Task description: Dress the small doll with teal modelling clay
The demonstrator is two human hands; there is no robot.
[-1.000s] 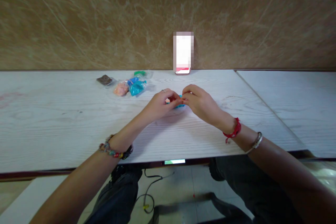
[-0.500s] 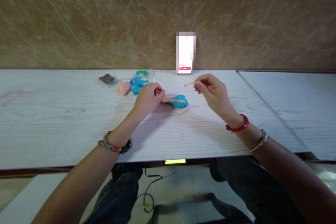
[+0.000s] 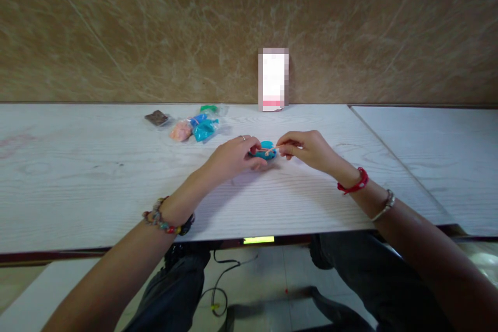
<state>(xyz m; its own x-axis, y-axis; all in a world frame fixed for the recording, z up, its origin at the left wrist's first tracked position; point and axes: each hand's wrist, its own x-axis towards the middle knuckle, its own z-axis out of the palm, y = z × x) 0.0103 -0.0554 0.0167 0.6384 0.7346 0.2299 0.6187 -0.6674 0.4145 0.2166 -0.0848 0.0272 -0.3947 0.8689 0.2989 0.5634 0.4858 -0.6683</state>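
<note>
Swung back down since half a second ago with the right hand (image 3: pixel 307 146), carrying a thin peach clay strip (image 3: pixel 273 149) from off to the side over to the blue clay piece (image 3: pixel 266 144). Shifted in with the left hand (image 3: pixel 236 157) too, now around that piece's left end rather than beside it. Blue piece: mid-worktop (image 3: pixel 116 187), between both hands, right of the bagged clay (image 3: pixel 205 130) and on the near side of the phone (image 3: pixel 273 79). With the right, pinching the strip between thumb and fingertips, free end pointing left over the blue; touching or just above, can't tell. With the left, thumb and fingers parted around the piece, can't tell whether actually gripping or just steadying. To do this bit well, probably best to keep the left touch super light to avoid denting soft clay. Line up the free end first, then lower the rest gradually, no tugging, to avoid thinning or snapping. Press down gently, bit by bit along the length, instead of mashing one spot.
</note>
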